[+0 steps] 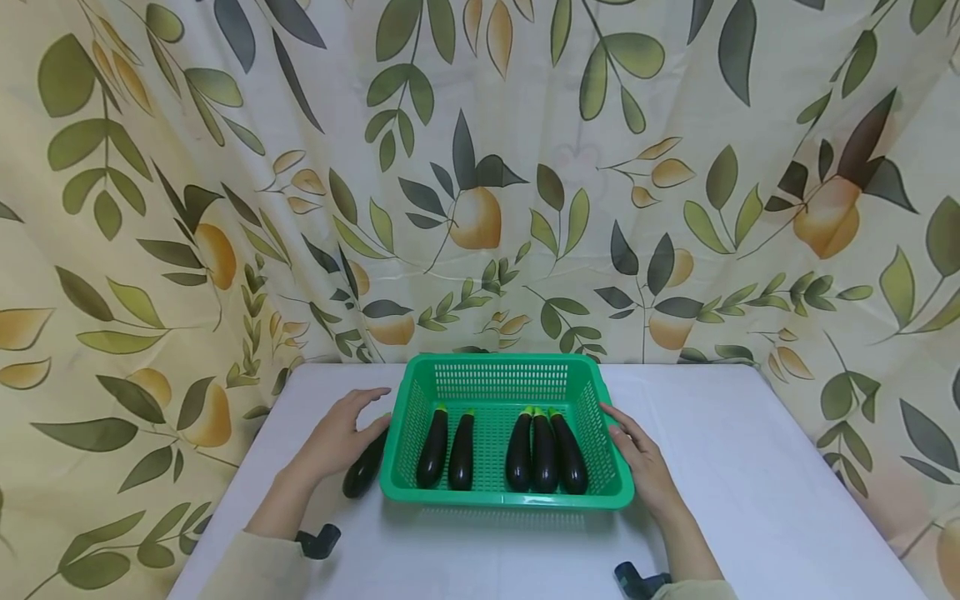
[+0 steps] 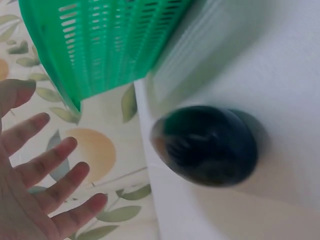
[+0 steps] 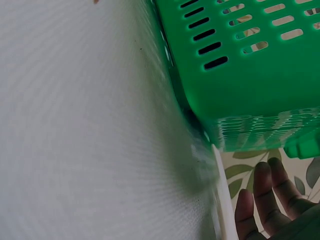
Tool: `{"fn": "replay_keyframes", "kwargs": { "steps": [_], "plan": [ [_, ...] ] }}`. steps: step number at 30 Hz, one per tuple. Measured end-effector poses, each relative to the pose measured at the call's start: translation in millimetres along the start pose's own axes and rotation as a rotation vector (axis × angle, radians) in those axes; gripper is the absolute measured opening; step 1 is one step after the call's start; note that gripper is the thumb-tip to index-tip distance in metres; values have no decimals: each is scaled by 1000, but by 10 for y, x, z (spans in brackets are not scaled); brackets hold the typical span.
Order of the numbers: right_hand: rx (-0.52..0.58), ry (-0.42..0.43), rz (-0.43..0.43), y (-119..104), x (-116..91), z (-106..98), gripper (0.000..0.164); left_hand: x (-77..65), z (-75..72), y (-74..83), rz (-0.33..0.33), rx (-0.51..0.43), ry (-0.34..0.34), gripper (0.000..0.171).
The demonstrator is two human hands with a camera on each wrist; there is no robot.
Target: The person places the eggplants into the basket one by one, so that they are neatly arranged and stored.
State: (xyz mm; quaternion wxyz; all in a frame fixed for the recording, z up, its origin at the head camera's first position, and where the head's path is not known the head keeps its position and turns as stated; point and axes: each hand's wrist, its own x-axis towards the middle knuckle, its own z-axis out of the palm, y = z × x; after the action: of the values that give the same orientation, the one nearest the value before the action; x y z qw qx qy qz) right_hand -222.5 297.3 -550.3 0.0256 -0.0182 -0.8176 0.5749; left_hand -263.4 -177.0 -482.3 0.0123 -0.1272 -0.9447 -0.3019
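Observation:
A green plastic basket (image 1: 506, 500) stands on the table with glossy dark eggplants in it, two at the left (image 1: 461, 454) and three at the right (image 1: 544, 454). Outside its left wall lies another eggplant (image 1: 365, 467), seen end-on as a dark oval eggplant (image 2: 207, 146) in the left wrist view. My left hand (image 1: 341, 435) hovers over that eggplant beside the basket, fingers spread and holding nothing. On the opposite side, my right hand (image 1: 641, 458) has its fingertips right at the basket's right rim. The right wrist view shows its fingers (image 3: 267, 192) extended below the green basket wall (image 3: 250, 90).
A white cloth covers the table (image 1: 697, 433). Behind it hangs a curtain (image 1: 525, 167) printed with leaves and fruit. Dark camera mounts sit at the left wrist (image 1: 318, 542) and right wrist (image 1: 637, 581).

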Motion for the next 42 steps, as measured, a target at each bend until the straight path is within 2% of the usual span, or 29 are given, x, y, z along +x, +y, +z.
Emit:
{"fn": "replay_keyframes", "kwargs": {
  "steps": [9, 18, 29, 42],
  "plan": [
    [6, 4, -4, -2, 0, 5, 55, -51, 17, -167, -36, 30, -57, 54],
    [20, -2, 8, 0, -8, 13, 54, -46, 124, -300, -73, 60, -94, 53],
    [24, -2, -3, 10, -5, 8, 54, -68, 190, -296, -109, 84, -134, 50],
    [45, 1, 5, 8, -8, 11, 54, -86, 264, -352, -123, 78, -138, 46]
  ]
}}
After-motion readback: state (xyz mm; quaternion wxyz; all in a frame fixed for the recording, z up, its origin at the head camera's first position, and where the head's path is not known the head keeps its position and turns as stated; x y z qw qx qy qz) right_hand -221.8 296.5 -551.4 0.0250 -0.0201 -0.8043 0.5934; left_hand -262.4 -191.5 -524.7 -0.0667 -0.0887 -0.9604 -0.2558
